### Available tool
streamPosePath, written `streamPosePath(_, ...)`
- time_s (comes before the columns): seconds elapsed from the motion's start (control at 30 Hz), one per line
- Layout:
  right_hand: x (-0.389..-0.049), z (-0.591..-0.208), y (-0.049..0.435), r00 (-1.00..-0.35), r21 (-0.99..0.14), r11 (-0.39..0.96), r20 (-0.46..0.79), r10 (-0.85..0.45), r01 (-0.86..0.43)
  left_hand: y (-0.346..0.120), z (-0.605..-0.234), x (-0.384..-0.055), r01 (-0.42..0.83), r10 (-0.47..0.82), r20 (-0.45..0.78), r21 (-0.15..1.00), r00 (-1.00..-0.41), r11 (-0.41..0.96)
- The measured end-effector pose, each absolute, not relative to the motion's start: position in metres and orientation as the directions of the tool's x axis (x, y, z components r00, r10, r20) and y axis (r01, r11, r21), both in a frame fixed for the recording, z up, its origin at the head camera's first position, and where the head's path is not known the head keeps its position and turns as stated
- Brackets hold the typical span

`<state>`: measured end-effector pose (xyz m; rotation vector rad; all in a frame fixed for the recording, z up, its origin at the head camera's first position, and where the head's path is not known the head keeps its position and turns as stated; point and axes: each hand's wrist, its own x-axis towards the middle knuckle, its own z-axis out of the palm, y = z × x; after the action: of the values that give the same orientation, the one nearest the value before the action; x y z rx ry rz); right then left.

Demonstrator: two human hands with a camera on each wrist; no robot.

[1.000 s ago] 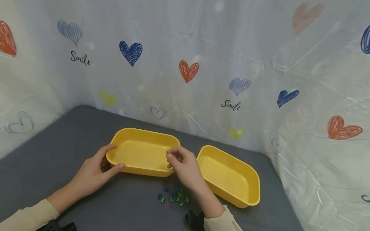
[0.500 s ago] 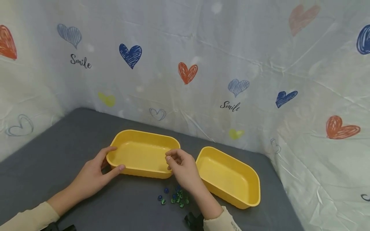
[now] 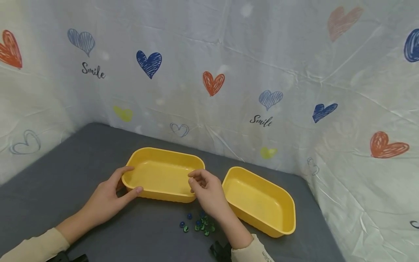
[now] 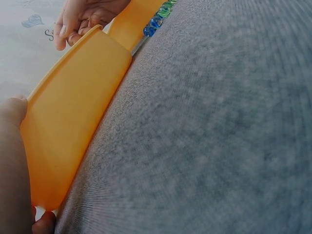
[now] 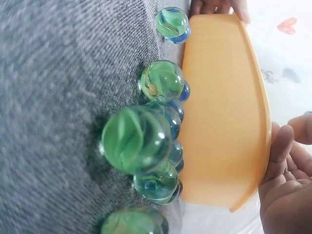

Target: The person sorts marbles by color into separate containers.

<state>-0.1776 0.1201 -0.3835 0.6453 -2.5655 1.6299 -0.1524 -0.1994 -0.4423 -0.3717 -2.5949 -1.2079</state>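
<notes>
A yellow plastic tub (image 3: 160,198) stands on the grey cloth, with nothing seen inside it. My left hand (image 3: 106,200) grips its left end, thumb on the front rim and fingers over the side. Above the tub's right end hangs my right hand (image 3: 209,191), its fingers loosely curled. No object shows between those fingertips. The right wrist view has that right hand (image 5: 290,180) close beside the tub's rim; whether it touches, I cannot tell. Several blue and green glass marbles (image 5: 136,140) lie on the cloth in front of the tub, some partly behind my right forearm.
A second yellow tub (image 3: 258,203) stands angled to the right, partly behind my right arm. The grey cloth-covered table (image 3: 140,233) ends at a pale curtain (image 3: 183,54) printed with hearts. Dark wrist devices (image 3: 220,251) show by the sleeves.
Both hands, the tubs and the marbles hold their places. The head view has only shifted slightly.
</notes>
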Motion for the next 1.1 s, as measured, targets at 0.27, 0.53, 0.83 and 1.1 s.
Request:
streamPosePath(0.27,-0.178,-0.384,0.119,-0.913,-0.852,0.376,0.245,-0.327,-0.364,-0.200,-0.442,-0.152,0.317,0.113,0.321,0.707,-0.940,0.632)
streamPosePath(0.53,-0.176,-0.383,0.119,-0.911,-0.847,0.380,0.252,-0.327,-0.371,-0.199,-0.442,-0.151,0.322,0.115,0.325,0.708,-0.939,0.628)
streamPosePath(0.83,-0.172,-0.381,0.123,-0.903,-0.859,0.345,0.258,-0.345,-0.377,-0.198,-0.439,-0.151,0.319,0.118,0.319,0.709,-0.940,0.629)
streamPosePath(1.1,-0.163,-0.379,0.132,-0.922,-0.905,0.299,0.199,-0.333,-0.303,-0.197,-0.437,-0.150,0.327,0.122,0.324,0.710,-0.938,0.624)
